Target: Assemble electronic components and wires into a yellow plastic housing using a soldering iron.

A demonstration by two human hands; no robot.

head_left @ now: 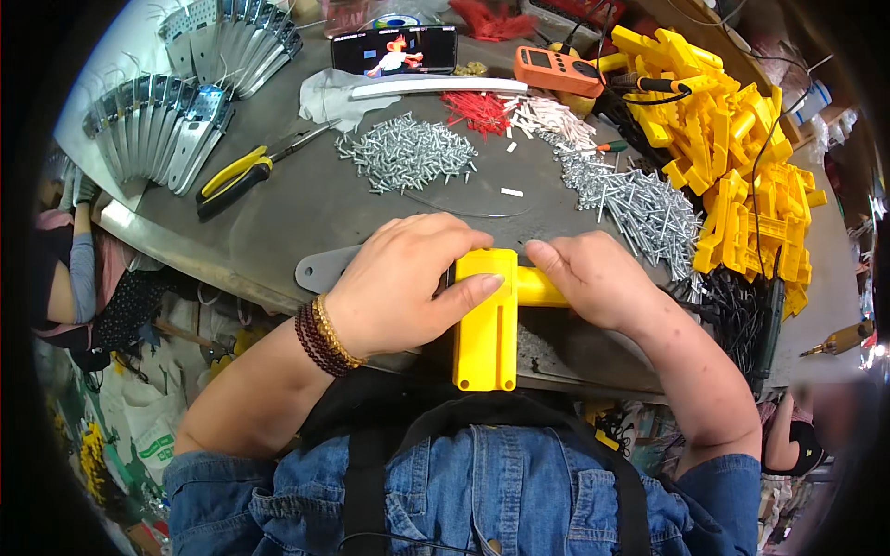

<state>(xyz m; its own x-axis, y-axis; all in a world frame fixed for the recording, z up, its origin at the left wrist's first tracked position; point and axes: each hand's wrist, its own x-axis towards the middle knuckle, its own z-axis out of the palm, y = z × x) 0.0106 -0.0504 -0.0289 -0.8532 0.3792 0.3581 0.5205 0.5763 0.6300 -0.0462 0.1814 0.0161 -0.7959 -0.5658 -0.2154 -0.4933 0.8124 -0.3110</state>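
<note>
A yellow plastic housing (485, 324) stands out at the table's near edge, its long block hanging toward me and a round yellow arm (540, 289) going off to the right. My left hand (403, 283) is closed on the block, its thumb lying across the top face. From under that hand a grey metal strip (324, 269) with a hole in its end sticks out to the left; whether it joins the housing is hidden. My right hand (598, 278) is wrapped round the yellow arm, its thumb on top and the other fingers mostly out of sight.
Beyond my hands lie piles of screws (408, 153) and longer screws (644, 218). Yellow housings (732, 139) are heaped at right, metal strips with wires (158, 120) fan out at left. Pliers (232, 181), a multimeter (556, 71) and a phone (396, 50) lie around. Other people sit nearby.
</note>
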